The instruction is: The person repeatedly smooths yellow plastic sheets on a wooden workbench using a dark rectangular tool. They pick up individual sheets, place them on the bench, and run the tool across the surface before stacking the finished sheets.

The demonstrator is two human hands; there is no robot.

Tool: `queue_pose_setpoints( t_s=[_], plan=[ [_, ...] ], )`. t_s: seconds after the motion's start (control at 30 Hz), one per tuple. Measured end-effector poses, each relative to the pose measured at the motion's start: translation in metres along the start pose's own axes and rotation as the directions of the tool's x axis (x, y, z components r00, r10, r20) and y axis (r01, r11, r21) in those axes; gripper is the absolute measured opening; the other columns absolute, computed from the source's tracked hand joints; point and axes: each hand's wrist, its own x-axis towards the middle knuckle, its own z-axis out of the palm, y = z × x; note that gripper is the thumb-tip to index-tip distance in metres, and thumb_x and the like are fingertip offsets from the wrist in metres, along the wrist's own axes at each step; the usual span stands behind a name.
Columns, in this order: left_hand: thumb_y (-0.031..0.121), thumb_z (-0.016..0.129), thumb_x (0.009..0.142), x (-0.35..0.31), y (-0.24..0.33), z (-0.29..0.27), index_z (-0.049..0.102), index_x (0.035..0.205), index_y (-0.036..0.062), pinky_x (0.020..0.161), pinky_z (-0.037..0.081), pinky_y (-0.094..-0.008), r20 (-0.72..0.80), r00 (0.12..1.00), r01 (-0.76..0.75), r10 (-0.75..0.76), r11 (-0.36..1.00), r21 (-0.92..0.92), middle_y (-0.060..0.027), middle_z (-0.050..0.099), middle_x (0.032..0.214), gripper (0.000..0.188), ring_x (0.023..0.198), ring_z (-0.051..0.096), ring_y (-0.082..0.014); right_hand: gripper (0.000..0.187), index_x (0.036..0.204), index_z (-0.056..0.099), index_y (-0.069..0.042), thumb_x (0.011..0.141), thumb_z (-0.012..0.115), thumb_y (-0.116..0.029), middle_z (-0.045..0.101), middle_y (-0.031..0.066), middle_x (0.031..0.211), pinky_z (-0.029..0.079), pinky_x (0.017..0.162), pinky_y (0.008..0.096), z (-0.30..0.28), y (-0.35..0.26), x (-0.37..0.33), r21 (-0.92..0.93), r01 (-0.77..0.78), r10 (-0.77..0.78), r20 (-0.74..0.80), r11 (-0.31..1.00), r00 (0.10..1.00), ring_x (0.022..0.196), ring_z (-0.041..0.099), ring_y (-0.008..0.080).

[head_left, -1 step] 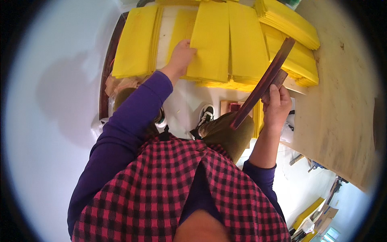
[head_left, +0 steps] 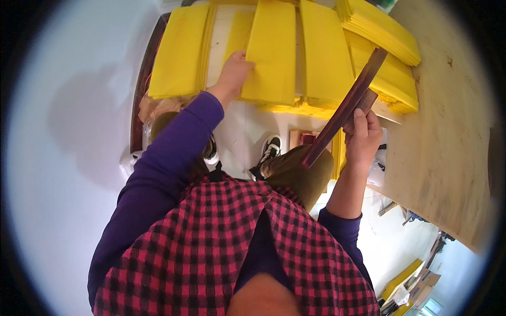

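My left hand (head_left: 235, 75) is closed at the left edge of a tall yellow sheet (head_left: 271, 58), thumb along that edge; the other fingers are partly hidden. Whether it grips one sheet or several, I cannot tell. My right hand (head_left: 363, 138) is wrapped round the short block handle of a long, dark reddish wooden bar (head_left: 345, 108). The bar slants from above my right knee up over the yellow stacks, without visibly pressing on them. Right of the held sheet lies another yellow stack (head_left: 327, 58), with a narrow gap between. A further yellow stack (head_left: 179, 52) lies to the left.
More yellow stacks (head_left: 379, 31) are piled at the far right, beside a large pale wooden board (head_left: 443, 147). A dark frame edge (head_left: 142, 89) borders the left side. Below the table edge are my shoes (head_left: 270, 150) and a small box (head_left: 301, 138).
The yellow sheet at my left hand has shifted slightly left, and the gap to the stack on its right has widened. My right hand and the bar have hardly moved.
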Motion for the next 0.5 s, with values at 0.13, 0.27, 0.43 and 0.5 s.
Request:
queue_pose_setpoints(
  t_s=[0.13, 0.27, 0.43, 0.5],
  plan=[
    [-0.001, 0.049, 0.080, 0.000, -0.007, -0.042, 0.048, 0.108, -0.0049, 0.068, 0.050, -0.0331, -0.053, 0.996, 0.077, -0.074, 0.995, 0.063, -0.0131, 0.060, 0.094, 0.028, 0.080, 0.061, -0.0219, 0.016, 0.084, 0.060, -0.001, 0.085, 0.056, -0.017, 0.054, 0.0008, 0.058, 0.029, 0.038, 0.0176, 0.013, -0.002, -0.002, 0.003, 0.013, -0.013, 0.053, 1.000, 0.999, 0.044, 0.042, 0.0033],
    [0.000, 0.051, 0.081, 0.005, -0.018, -0.060, 0.045, 0.111, -0.0045, 0.070, 0.051, -0.0325, -0.094, 0.991, 0.104, -0.094, 0.988, 0.111, -0.0130, 0.059, 0.097, 0.032, 0.082, 0.060, -0.0206, 0.016, 0.086, 0.060, -0.002, 0.086, 0.055, -0.017, 0.051, -0.0009, 0.057, 0.027, 0.037, 0.0172, 0.028, 0.001, -0.004, 0.012, 0.000, -0.001, 0.065, 1.000, 0.998, 0.045, 0.042, 0.0042],
    [0.001, 0.056, 0.080, 0.005, -0.025, -0.061, 0.043, 0.115, -0.0045, 0.070, 0.050, -0.0310, -0.184, 0.983, 0.034, 0.003, 0.980, 0.195, -0.0129, 0.059, 0.100, 0.038, 0.082, 0.059, -0.0197, 0.015, 0.087, 0.060, -0.002, 0.086, 0.055, -0.017, 0.052, -0.0008, 0.057, 0.029, 0.036, 0.0176, 0.036, 0.002, -0.004, -0.013, -0.019, 0.020, 0.108, 1.000, 0.994, 0.045, 0.043, 0.0046],
    [0.002, 0.057, 0.080, -0.001, -0.026, -0.059, 0.042, 0.117, -0.0049, 0.073, 0.049, -0.0296, -0.192, 0.980, -0.013, 0.058, 0.973, 0.230, -0.0134, 0.057, 0.104, 0.041, 0.086, 0.059, -0.0196, 0.015, 0.087, 0.060, -0.002, 0.086, 0.055, -0.017, 0.053, -0.0007, 0.057, 0.029, 0.036, 0.0177, 0.039, 0.002, -0.004, 0.004, -0.016, 0.016, 0.120, 1.000, 0.993, 0.045, 0.043, 0.0046]
  ],
)
